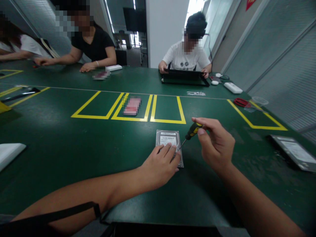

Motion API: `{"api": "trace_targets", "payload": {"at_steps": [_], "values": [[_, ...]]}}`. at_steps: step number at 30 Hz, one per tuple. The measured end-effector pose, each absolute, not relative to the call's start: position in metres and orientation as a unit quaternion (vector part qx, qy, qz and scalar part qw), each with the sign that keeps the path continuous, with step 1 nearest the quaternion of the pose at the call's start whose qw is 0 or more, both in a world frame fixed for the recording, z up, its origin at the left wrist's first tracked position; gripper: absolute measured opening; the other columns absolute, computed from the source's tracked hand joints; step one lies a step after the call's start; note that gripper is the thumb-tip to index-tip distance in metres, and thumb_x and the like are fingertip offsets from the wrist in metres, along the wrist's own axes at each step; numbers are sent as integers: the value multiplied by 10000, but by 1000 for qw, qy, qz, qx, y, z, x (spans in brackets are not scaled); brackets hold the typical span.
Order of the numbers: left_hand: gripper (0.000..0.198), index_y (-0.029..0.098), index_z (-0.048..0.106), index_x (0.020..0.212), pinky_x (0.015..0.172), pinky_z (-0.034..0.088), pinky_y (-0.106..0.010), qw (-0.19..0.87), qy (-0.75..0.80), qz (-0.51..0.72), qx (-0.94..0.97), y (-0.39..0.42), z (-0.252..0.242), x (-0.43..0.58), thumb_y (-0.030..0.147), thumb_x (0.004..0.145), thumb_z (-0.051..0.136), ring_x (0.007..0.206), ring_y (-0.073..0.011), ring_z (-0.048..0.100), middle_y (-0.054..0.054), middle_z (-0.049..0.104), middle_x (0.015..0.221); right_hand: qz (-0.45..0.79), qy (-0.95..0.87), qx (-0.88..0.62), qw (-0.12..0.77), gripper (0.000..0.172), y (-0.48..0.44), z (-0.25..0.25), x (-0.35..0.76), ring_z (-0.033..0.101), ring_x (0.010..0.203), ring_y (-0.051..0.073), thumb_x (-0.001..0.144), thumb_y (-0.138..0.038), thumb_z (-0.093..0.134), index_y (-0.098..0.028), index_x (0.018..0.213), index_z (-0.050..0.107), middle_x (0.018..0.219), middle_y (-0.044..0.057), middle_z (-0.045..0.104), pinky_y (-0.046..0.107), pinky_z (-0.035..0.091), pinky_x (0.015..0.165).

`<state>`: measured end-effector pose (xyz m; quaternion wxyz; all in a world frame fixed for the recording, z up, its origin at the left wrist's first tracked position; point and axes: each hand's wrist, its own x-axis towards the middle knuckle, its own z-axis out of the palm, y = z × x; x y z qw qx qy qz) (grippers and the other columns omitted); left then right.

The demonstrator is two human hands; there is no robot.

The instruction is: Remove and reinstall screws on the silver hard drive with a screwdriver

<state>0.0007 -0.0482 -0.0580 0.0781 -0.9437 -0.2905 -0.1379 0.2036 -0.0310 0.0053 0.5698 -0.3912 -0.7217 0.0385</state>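
Observation:
A small silver hard drive with a white label lies on the green table in front of me. My left hand rests across its lower part, holding it against the table, with the fingertips over the label and the thumb low near the right edge. In my right hand is a screwdriver with a black and yellow handle. Its shaft slants down to the left, and the tip meets the drive's right side beside my left fingers. Any screw under the tip is too small to make out.
Yellow tape frames mark the green table; a pink card-like item lies in one. Another drive-like device sits at right, a white object at left. Across the table, one person holds a black frame; others sit left.

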Motion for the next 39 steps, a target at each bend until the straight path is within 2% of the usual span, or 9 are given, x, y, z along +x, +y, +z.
{"api": "trace_targets", "payload": {"at_steps": [6, 12, 21, 39], "values": [[480, 124, 523, 1338, 1020, 431, -488, 80, -291, -136, -944, -48, -59, 1, 405, 952, 577, 1331, -354, 489, -194, 530, 1419, 24, -724, -384, 573, 357, -31, 6, 203, 641, 1040, 226, 892, -128, 598, -265, 1213, 674, 1150, 57, 688, 386, 508, 810], [473, 121, 524, 1337, 1017, 435, -485, 74, -290, -135, -945, -48, -60, 1, 399, 956, 566, 1329, -357, 484, -187, 529, 1420, 17, -728, -382, 569, 351, -32, 8, 204, 635, 1082, 224, 913, -110, 555, -261, 1203, 682, 1157, 54, 692, 432, 507, 917], [472, 124, 524, 1335, 1022, 427, -480, 77, -291, -139, -944, -48, -58, 1, 401, 955, 569, 1320, -346, 493, -190, 532, 1413, -8, -720, -403, 565, 260, -30, 8, 204, 605, 898, 184, 856, -137, 671, -233, 1097, 687, 994, 39, 658, 347, 475, 724], [472, 119, 515, 1345, 1019, 429, -489, 72, -291, -129, -945, -49, -56, 0, 388, 959, 565, 1329, -352, 483, -197, 522, 1421, 19, -715, -405, 569, 248, -30, 9, 202, 608, 901, 179, 884, -158, 640, -241, 1115, 681, 1016, 47, 652, 348, 483, 715]]}}
